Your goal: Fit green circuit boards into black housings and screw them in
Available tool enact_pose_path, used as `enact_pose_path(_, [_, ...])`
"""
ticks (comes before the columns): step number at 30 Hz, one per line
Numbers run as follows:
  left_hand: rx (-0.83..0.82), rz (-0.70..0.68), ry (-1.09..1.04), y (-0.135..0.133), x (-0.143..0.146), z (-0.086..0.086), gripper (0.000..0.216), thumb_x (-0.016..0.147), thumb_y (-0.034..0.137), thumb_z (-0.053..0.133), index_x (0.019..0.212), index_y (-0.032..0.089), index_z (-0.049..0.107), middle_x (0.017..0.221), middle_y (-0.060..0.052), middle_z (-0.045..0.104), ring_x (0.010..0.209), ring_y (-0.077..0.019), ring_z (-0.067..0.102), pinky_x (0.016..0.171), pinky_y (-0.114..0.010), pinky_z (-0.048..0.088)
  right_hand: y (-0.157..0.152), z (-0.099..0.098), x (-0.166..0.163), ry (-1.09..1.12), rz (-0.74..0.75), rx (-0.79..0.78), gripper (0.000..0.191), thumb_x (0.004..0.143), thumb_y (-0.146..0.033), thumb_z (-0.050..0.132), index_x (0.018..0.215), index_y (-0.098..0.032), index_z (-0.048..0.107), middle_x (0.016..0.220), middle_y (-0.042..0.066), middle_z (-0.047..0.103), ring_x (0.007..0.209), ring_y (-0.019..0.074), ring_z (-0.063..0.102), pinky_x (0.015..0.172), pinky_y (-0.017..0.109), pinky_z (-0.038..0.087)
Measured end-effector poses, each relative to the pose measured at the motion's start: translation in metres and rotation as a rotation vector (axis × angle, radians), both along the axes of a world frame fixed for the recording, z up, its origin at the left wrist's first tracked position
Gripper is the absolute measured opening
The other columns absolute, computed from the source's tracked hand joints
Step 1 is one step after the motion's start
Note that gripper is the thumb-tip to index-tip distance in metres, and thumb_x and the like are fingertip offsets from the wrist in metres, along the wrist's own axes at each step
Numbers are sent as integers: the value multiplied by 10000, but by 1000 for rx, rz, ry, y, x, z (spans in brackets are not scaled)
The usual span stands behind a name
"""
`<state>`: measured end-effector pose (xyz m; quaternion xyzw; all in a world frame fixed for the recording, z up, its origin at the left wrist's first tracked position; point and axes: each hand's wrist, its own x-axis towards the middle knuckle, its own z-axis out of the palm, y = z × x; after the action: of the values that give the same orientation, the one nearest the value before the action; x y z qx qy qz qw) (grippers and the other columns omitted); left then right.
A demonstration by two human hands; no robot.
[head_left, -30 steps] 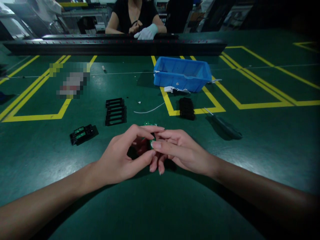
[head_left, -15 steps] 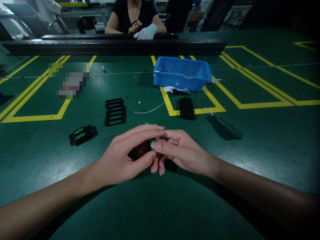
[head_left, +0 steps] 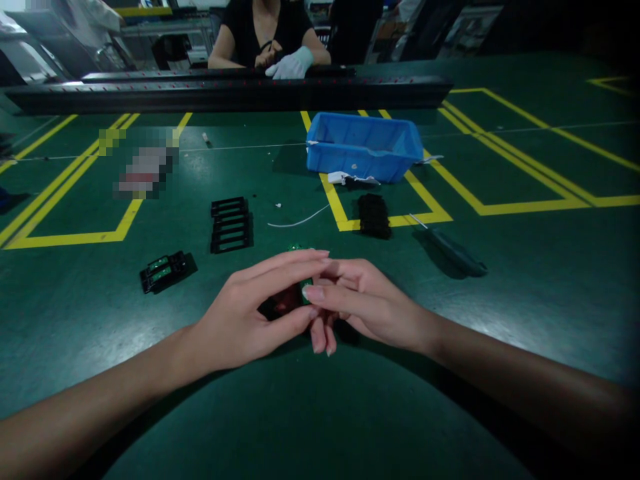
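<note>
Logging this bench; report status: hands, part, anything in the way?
Right hand gripping small green board, mostly hidden. Left hand curved around it. Green piece just beyond hands; screwdriver lies apart, to the right.

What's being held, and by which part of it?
A small green-faced piece: the right hand holds it, thumb over its near side. Most of it is hidden; whether the left hand grips it too can't be told.

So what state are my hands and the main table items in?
Left hand: cupped, grip partly hidden
Right hand: holding green piece
Green piece: mostly hidden by fingers
Black assembly: lying, two green strips showing
Slotted frame: lying flat
Dark part: lying, detail unclear
Blue bin: upright, open-topped
Handled tool: lying down
White strand: lying curved
</note>
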<state>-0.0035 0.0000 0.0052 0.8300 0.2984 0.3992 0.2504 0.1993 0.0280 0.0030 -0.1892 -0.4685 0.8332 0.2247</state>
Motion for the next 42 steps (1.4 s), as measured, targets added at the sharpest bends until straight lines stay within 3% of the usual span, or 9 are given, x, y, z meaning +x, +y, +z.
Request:
enact_pose_path(9, [8, 6, 12, -1, 2, 2, 510, 879, 125, 649, 1379, 178, 563, 1386, -116, 628, 1289, -235, 595, 1080, -430, 530, 0, 0, 1, -12, 6, -7, 160, 985, -267, 620, 928, -123, 582, 662, 43, 725, 560, 129, 708, 524, 198, 576])
enact_pose_path(18, [-196, 105, -34, -7, 3, -4, 602, 827, 152, 706, 1385, 211, 488, 1354, -113, 614, 1053, -216, 690, 876, -320, 613, 0, -1, 0, -12, -9, -10, 153, 977, -256, 630, 926, -120, 582, 676, 49, 731, 581, 137, 722, 540, 207, 586])
enact_pose_path(29, [95, 175, 22, -6, 6, 2, 525, 807, 118, 677, 1322, 159, 582, 1282, -120, 682, 1133, -211, 676, 980, -358, 587, -2, -2, -2, 13, -57, -24, 172, 953, -264, 663, 940, -131, 556, 699, 53, 728, 611, 159, 733, 533, 217, 596])
enact_pose_path(38, [158, 132, 31, -6, 5, 1, 541, 799, 76, 647, 1334, 44, 578, 1313, -176, 666, 1225, -203, 640, 1076, -342, 538, -2, -4, -2, 52, -62, -33, 136, 970, -227, 639, 999, -115, 567, 768, 74, 742, 653, 156, 744, 557, 218, 608])
enact_pose_path(42, [175, 111, 17, -6, 5, 0, 567, 797, 64, 633, 1360, 61, 563, 1326, -173, 661, 1254, -198, 624, 1083, -345, 531, -2, -3, -3, 26, -70, -27, 157, 962, -241, 651, 985, -115, 560, 755, 72, 738, 638, 156, 739, 544, 215, 604])
